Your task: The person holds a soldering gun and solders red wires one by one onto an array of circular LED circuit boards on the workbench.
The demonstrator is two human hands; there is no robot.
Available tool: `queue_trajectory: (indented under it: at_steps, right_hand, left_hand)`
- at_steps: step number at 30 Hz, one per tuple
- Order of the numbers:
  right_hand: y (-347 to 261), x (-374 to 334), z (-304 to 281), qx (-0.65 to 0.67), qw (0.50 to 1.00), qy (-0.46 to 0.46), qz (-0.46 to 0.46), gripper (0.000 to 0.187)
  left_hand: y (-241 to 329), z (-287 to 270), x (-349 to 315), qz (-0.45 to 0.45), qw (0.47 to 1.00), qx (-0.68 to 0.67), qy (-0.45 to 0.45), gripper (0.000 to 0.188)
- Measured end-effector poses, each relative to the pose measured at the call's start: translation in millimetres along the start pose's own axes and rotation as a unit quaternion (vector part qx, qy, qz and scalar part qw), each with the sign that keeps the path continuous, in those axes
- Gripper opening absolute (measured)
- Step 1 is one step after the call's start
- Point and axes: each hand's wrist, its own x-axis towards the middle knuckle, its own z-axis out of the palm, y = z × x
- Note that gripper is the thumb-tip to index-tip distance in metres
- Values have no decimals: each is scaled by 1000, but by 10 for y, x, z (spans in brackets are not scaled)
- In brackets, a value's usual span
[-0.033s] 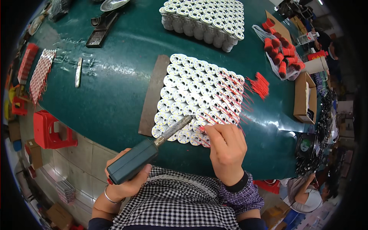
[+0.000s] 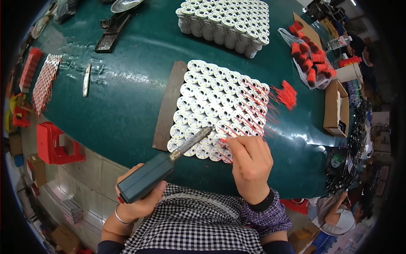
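Note:
My left hand [image 2: 141, 197] is closed round the dark green handle of a soldering iron [image 2: 146, 177]. The iron's metal barrel slants up to the right, and its tip is over the lower middle of a block of round white LED boards [image 2: 211, 98]. My right hand [image 2: 253, 167] pinches a red wire [image 2: 223, 140] above the boards beside the tip. Whether tip and wire touch is too small to tell. Red wires [image 2: 255, 115] run slantwise across the boards on the right side of the block. Under its left edge lies a brown board [image 2: 165, 114].
Stacked LED boards [image 2: 228, 21] stand at the back of the green table [image 2: 122, 101]. Loose red wires [image 2: 287, 94] lie to the right, near red spools [image 2: 311, 63] and a cardboard box [image 2: 337, 108]. Farther left are a black iron stand [image 2: 111, 36] and a red stool [image 2: 57, 144].

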Motion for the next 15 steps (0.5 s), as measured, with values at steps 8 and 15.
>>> queue_trajectory:
  at_steps: [8,15]
  right_hand:
    - [78,61,91,29,1000,-11,1,27]
    - [-21,28,153,58,998,-15,-17,28]
  left_hand:
    - [-3,39,68,-25,999,-33,16,24]
    - [-40,7,-5,-38,999,-25,28,24]
